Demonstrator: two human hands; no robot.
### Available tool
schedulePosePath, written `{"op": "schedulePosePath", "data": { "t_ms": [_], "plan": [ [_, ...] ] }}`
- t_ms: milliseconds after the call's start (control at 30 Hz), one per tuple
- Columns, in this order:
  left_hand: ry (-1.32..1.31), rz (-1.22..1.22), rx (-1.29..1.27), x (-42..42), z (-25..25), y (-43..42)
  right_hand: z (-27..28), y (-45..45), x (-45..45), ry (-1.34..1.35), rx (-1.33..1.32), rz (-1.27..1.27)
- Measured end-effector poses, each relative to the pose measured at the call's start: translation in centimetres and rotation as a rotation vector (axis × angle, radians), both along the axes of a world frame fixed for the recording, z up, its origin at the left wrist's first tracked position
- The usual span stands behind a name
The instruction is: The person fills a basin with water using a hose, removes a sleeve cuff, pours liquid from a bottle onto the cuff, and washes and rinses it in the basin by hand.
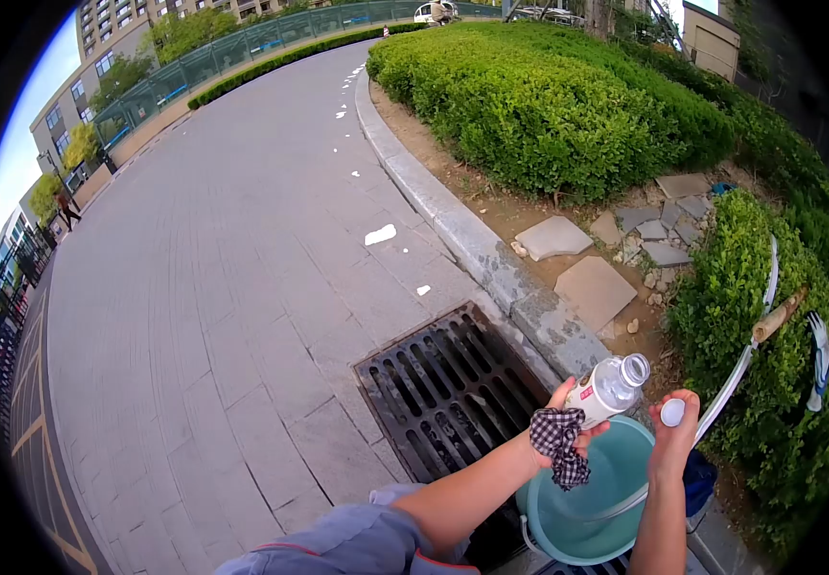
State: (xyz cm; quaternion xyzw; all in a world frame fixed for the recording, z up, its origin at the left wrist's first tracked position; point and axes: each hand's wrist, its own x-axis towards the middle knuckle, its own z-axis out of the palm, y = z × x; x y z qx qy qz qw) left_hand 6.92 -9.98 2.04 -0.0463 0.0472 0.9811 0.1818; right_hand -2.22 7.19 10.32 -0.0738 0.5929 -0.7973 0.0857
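1. The left hand (559,395) is curled around a clear plastic bottle (614,385) with a pale label; the bottle tilts, its round, uncapped mouth to the right, over the bucket's far rim. A puckered checked cloth band (560,447) circles the wrist.
2. The right hand (681,436), fingers bent closed, pinches a round white cap (672,413), just right of the bottle.
3. Below both hands is a smooth, round, teal bucket (568,522).
4. Left of it lies a grate (453,383) of dark, slotted metal.
5. On the right, a wooden handle (780,316) rests on a leafy bush (721,273).
6. Farther off, flat, angular slabs (597,291) lie on soil behind the curved stone curb (453,230).
7. Far beyond are a dense, rounded hedge (549,105) and, left, a green fence (290,43).
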Motion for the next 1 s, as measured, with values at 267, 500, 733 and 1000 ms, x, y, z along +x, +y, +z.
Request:
{"op": "schedulePosePath", "data": {
  "t_ms": [267,500,733,1000],
  "plan": [
    [-0.139,-0.041,-0.174,0.5,1.6,0.7,-3.5,-4.8,2.7,0.5,0.444,0.112],
    [-0.198,0.394,0.118,0.3,1.7,-1.4,2.2,-2.2,0.1,0.435,0.303,-0.087],
    [-0.099,0.273,-0.035,-0.9,-1.6,-2.3,2.1,-1.4,2.1,0.983,1.18,0.063],
    [-0.159,0.227,0.061,-1.6,-3.5,-2.8,3.2,-3.5,1.3,1.205,1.533,0.22]
  ]
}}
